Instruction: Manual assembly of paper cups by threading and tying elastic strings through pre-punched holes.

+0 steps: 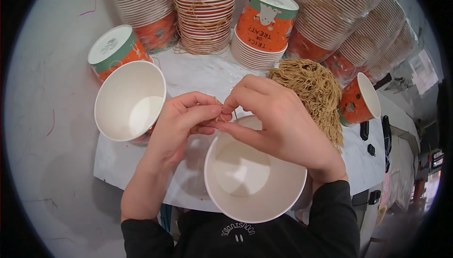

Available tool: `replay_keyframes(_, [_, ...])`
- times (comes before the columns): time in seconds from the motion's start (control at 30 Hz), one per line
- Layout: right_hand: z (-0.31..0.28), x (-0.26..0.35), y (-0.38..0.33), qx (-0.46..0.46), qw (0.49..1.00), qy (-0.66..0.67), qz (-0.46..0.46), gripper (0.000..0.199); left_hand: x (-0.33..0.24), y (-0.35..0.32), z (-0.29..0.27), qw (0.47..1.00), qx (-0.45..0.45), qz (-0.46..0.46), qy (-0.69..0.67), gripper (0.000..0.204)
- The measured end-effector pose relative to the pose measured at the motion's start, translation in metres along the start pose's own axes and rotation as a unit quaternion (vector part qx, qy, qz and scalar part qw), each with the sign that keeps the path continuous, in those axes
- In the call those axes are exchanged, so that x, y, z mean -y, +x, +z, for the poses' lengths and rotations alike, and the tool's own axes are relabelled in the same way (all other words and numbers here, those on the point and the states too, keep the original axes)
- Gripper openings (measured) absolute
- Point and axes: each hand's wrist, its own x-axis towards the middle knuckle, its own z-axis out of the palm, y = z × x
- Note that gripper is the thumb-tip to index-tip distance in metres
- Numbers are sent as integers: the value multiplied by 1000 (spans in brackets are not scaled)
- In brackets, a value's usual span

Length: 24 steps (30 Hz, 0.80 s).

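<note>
My left hand (179,121) and my right hand (278,119) meet over the far rim of a white-lined paper bucket (264,196), which sits close to my body with its mouth up. Both hands are closed in a pinch on a thin tan string (236,115), a short piece of which shows between the fingertips. Whether the string passes through the bucket's wall is hidden by my fingers. Left of my left hand, another paper bucket (115,102) leans with its white inside toward me. A tangled heap of tan strings (309,88) lies beyond my right hand.
Nested orange buckets (205,22) with strings hanging over them stand at the back. Beside them is an upside-down stack (264,22). Bagged bucket stacks (332,8) stand at back right. One orange bucket (355,101) lies tilted at the right, near small black objects (371,149).
</note>
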Motion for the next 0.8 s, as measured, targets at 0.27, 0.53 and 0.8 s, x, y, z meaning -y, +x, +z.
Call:
replay_keyframes(0.27, [11, 7, -2, -27, 998, -59, -13, 27, 2, 2, -3, 999, 11, 2, -46, 14])
replay_keyframes(0.53, [18, 1, 0, -75, 992, -85, -49, 20, 5, 1, -2, 998, 11, 46, -29, 12])
replay_keyframes(0.8, [15, 5, 0, -59, 997, -48, -24, 15, 15, 7, -9, 993, 65, 65, -80, 11])
